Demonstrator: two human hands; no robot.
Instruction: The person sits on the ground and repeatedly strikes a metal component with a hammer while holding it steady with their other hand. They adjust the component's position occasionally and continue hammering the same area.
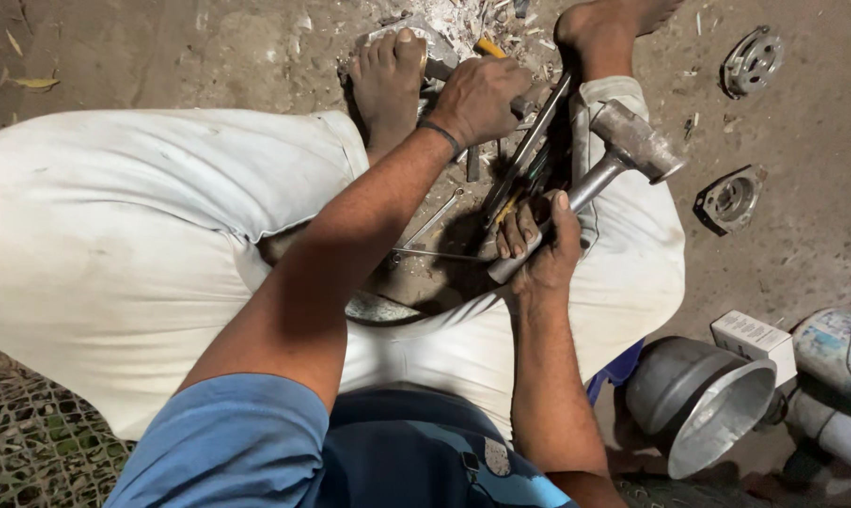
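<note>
On bare dusty dirt ground [162, 47], green net mat [31, 442] at lower left. Left hand [477, 94] closed over small grey workpiece [529, 102] between the feet. Right hand [538, 240] wrapped round handle of steel-headed metal hammer [632, 141]. Loose thin metal rods [435, 235] below. Round metal motor covers [750, 61], grey aluminium housing [698, 400], small white box [753, 336] on right.

My left hand [480, 97] covers whatever it grips; only a yellow tip [489, 46] and a dark bar show past the knuckles. My right hand [536, 246] hides the lower end of the hammer handle [590, 187]. The tools [524, 169] bunched between my feet blur together in shadow. The grey pipe [835, 428] and pale canister [839, 346] run off the right edge.
</note>
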